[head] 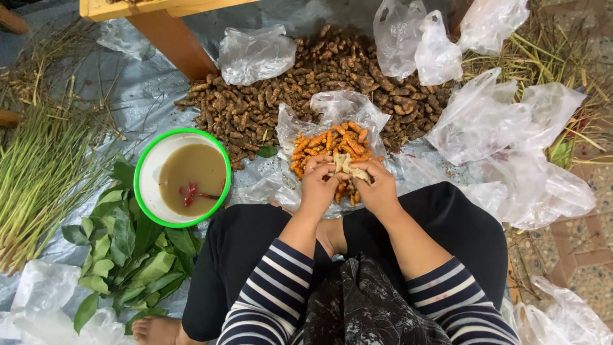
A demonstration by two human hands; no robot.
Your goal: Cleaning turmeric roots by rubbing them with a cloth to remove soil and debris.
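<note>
- Both hands are working together right over the open bag, the left hand [317,185] and the right hand [378,190] pinching a pale, peeled-looking root piece [348,166] between the fingertips. The fingers are closed on it from both sides.
- That piece is sitting just above the pile of orange roots [332,145] inside the clear plastic bag [338,105], which is lying open on the grey tarp [147,89] right in front of the person's knees.
- Doing this well, I'd say: keep it low over the bag so scraps and the finished piece are dropping in and not rolling off, and let the thumbs do the rubbing while the other fingers are just steadying.
- It's looking small and probably slippery, so short strokes are going to beat long ones.
- Counting time: one big heap of brown unpeeled roots [306,83] behind the bag, way too many to count.
- One white bowl with a green rim [182,177], sitting left of the knees, holding murky brownish water with something red in it, can't tell what.
- One bunch of green leaves [128,255] beside the bowl, one bundle of long green stalks [38,166] at the far left.
- Loose clear bags [498,121] are lying around, at least six, overlapping too much to be sure.
- One wooden leg [172,41] at the top.
</note>
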